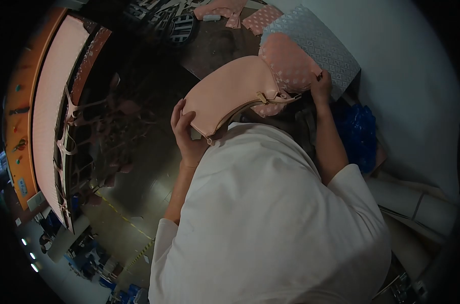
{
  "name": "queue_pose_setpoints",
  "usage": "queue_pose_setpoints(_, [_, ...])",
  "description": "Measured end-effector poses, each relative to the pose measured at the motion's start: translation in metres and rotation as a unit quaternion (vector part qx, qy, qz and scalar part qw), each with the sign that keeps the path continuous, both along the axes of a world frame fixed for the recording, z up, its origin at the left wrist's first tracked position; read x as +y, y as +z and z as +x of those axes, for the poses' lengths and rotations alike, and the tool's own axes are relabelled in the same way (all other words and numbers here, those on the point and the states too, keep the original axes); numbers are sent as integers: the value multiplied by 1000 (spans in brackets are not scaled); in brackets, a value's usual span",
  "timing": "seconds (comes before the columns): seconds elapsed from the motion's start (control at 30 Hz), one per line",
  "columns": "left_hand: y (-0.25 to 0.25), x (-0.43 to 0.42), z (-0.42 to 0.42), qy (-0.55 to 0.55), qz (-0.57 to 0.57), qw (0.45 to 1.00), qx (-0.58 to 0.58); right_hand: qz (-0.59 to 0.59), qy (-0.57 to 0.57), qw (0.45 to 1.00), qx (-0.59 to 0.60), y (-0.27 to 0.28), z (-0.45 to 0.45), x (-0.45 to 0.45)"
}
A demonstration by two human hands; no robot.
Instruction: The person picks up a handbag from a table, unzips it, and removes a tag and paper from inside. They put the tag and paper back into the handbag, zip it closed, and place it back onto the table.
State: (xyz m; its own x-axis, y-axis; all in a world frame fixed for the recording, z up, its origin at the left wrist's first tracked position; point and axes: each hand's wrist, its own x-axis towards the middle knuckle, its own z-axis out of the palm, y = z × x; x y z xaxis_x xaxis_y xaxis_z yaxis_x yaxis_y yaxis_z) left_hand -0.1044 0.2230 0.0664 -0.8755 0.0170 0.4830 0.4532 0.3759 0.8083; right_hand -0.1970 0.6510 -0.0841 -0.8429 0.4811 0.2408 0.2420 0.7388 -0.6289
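Observation:
A smooth pink handbag [232,91] with a curved shape and a gold zipper hangs in front of my body. My left hand [187,129] grips its lower left end, fingers and thumb wrapped round the edge. My right hand [321,87] is closed on the right edge of a pink patterned piece [288,61], rounded and with pale motifs. That piece lies against the bag's right end and partly behind it. The zipper end sticks out to the right, below the patterned piece.
A grey patterned sheet [318,43] lies behind the piece on the dark table [214,48]. Pink scraps [260,19] and metal cutting dies [181,28] are at the back. An orange machine [19,126] with a pink sheet stands left; a blue plastic bag [359,134] sits right.

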Motion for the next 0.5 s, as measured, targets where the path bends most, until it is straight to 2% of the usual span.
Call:
queue_pose_setpoints(0.27, [-9, 1, 0, 14, 40, 998, -56, 24, 16, 999, -42, 7, 3, 1])
queue_pose_setpoints(0.37, [-8, 3, 1, 28, 46, 997, -47, -46, 4, 998, -42, 11, 7, -3])
queue_pose_setpoints(0.43, [-11, 1, -1, 21, 48, 998, -26, -15, -4, 999, -35, 7, 11, -2])
queue_pose_setpoints(0.5, [-3, 2, 1, 48, 119, 984, -121, 21, -14, 999, -23, 9, 17, -3])
